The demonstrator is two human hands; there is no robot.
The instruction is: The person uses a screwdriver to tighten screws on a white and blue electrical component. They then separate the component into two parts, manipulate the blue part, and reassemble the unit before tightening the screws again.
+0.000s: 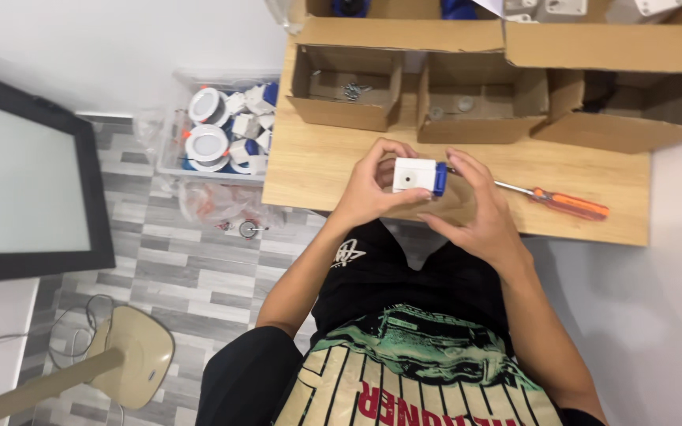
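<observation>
A small white box-shaped part point(412, 175) with a blue end cap is held over the near edge of the wooden table point(317, 170). My left hand point(369, 189) grips its white body from the left, fingers curled over the top. My right hand point(475, 213) cups it from the right, fingertips on the blue cap. An orange-handled screwdriver point(562, 202) lies on the table just right of my right hand, untouched.
Open cardboard boxes stand along the table's far side: one with screws point(349, 85), one with small parts point(475, 102), one at the right point(633, 110). On the floor left sit a clear bin of white and blue parts point(222, 130), a plastic bag point(219, 205), a monitor point(25, 181) and a fan base point(132, 355).
</observation>
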